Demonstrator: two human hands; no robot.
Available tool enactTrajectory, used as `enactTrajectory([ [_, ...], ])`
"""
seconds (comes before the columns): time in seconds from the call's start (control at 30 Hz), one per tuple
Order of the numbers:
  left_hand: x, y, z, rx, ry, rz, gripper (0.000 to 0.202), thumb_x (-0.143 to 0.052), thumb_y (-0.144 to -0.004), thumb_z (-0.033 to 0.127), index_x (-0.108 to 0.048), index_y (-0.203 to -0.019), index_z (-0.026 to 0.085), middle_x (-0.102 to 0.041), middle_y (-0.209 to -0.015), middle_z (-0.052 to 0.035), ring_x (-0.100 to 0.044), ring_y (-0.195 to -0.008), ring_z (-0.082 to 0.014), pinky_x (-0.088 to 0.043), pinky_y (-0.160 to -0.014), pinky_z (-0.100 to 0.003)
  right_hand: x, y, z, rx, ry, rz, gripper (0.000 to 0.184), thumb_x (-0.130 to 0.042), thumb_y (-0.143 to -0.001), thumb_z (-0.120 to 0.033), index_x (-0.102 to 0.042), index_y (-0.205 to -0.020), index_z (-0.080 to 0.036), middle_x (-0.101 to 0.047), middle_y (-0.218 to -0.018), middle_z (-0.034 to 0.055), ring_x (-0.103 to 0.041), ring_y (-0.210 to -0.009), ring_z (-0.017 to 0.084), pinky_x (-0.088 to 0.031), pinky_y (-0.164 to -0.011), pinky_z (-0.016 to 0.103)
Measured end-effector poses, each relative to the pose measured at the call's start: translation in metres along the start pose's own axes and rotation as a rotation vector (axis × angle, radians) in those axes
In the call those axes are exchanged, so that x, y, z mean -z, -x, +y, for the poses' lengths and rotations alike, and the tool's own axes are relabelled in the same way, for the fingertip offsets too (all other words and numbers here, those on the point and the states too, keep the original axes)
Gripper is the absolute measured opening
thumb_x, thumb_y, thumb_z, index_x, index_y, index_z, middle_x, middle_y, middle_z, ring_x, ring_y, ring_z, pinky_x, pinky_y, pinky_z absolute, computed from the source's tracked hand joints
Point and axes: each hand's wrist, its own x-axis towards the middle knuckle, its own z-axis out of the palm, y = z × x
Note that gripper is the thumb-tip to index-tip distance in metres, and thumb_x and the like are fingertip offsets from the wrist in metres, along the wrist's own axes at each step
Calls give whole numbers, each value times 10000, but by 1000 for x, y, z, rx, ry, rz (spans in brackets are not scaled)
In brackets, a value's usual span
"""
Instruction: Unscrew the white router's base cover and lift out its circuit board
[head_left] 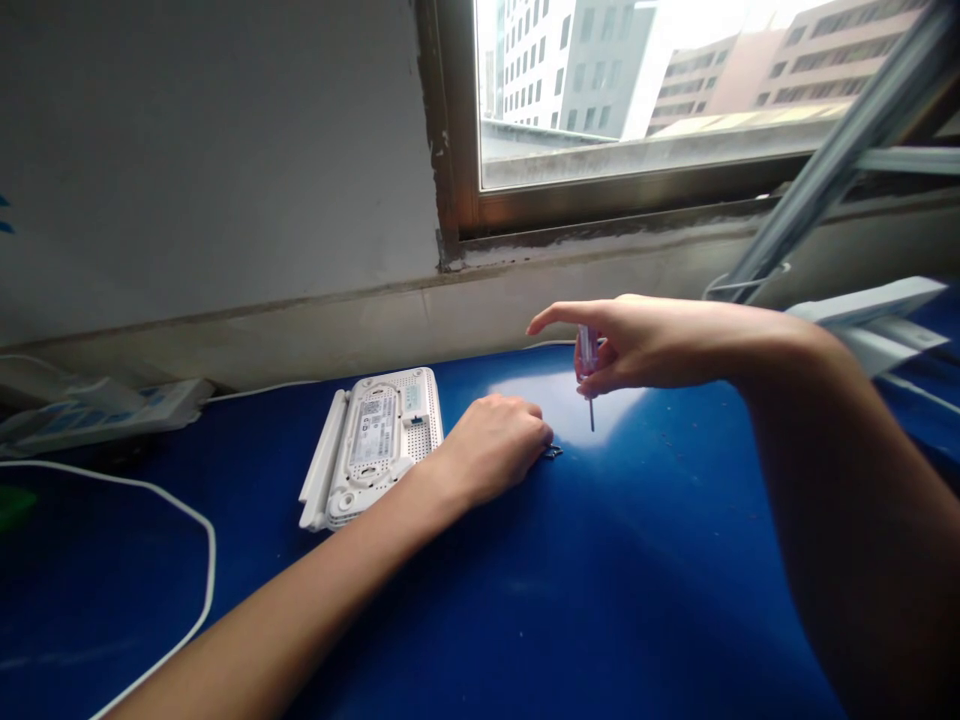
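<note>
A white router point(367, 450) lies upside down on the blue mat point(585, 590), its underside with label and vent holes facing up. My left hand point(491, 450) rests just right of the router, fingers curled down against the mat. A small metal piece point(553, 452) shows at its fingertips; whether the hand grips it is hidden. Higher and to the right, my right hand point(637, 345) pinches a small screwdriver point(589, 365) with a translucent pink handle, its thin shaft pointing down. The shaft tip stands above the mat, a little right of the metal piece.
A white cable point(210, 550) curves across the mat at the left, and white packaging point(97, 415) lies beyond it against the wall. An aluminium frame point(832, 170) and a white bracket point(870, 320) rise at the right, below a window point(637, 90).
</note>
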Motion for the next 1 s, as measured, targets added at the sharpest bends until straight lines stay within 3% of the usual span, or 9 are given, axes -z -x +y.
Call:
enactTrajectory([
  [0.27, -3, 1, 1, -15, 46, 9, 262, -631, -1000, 137, -849, -1083, 257, -823, -1096, -45, -775, -971, -254, -582, -842, -356, 0, -1, 1, -9, 9, -11, 825, -761, -735, -236, -545, -1525, -336, -786, -820, -42, -744, -721, 222, -499, -578, 295],
  [0.43, 9, 16, 1, 64, 27, 44, 259, -625, -1011, 163, -822, -1162, 236, -815, -1116, -68, -745, -1078, -271, -583, -933, -386, -5, -6, -4, 45, -30, -3, 808, -759, -748, -224, -535, -1515, -339, -764, -782, -56, -726, -692, 208, -522, -572, 289],
  [0.5, 16, 27, 1, 174, -6, 98, 279, -616, -1037, 258, -789, -1245, 191, -781, -1234, -128, -658, -1269, -347, -549, -1041, -478, -9, -9, -8, 108, -75, 15, 793, -754, -767, -228, -521, -1517, -343, -754, -770, -59, -717, -677, 201, -533, -579, 290],
  [0.57, 23, 41, 0, 404, -100, 154, 495, -683, -998, 395, -677, -1441, 176, -649, -1477, -197, -445, -1489, -465, -454, -1143, -620, -13, -13, -13, 171, -128, 44, 796, -753, -790, -243, -489, -1534, -339, -758, -791, -47, -721, -685, 203, -552, -600, 297],
  [0.67, 30, 62, -6, 774, -158, 50, 993, -772, -854, 626, -424, -1646, 137, -395, -1668, -301, -243, -1553, -611, -352, -1143, -776, -21, -20, -21, 223, -227, 118, 821, -778, -800, -276, -433, -1544, -314, -771, -841, -13, -745, -712, 220, -593, -634, 319],
  [0.73, 35, 77, -13, 838, -81, -36, 1047, -755, -840, 638, -363, -1674, 142, -361, -1687, -298, -233, -1550, -626, -357, -1127, -797, -27, -25, -25, 239, -292, 172, 763, -799, -805, -299, -452, -1484, -307, -772, -856, 3, -757, -719, 231, -614, -646, 334],
  [0.8, 42, 95, -23, 733, 27, -88, 994, -790, -818, 506, -372, -1677, 235, -359, -1716, -207, -234, -1568, -589, -368, -1147, -780, -33, -30, -29, 245, -342, 215, 657, -816, -816, -329, -491, -1386, -302, -773, -861, 15, -765, -721, 239, -624, -648, 342],
  [0.9, 50, 121, -38, 433, 173, -112, 1015, -819, -764, 241, -371, -1654, 430, -378, -1731, -35, -221, -1615, -479, -361, -1219, -704, -45, -38, -34, 235, -430, 282, 610, -848, -806, -371, -488, -1292, -289, -783, -865, 32, -778, -763, 261, -633, -663, 355],
  [1.0, 47, 141, -49, 291, 246, -13, 937, -876, -781, 298, -454, -1609, 417, -370, -1732, -45, -306, -1603, -414, -391, -1245, -606, -60, -44, -39, 217, -538, 268, 625, -866, -801, -421, -461, -1259, -293, -802, -874, 41, -781, -793, 272, -631, -677, 366],
])
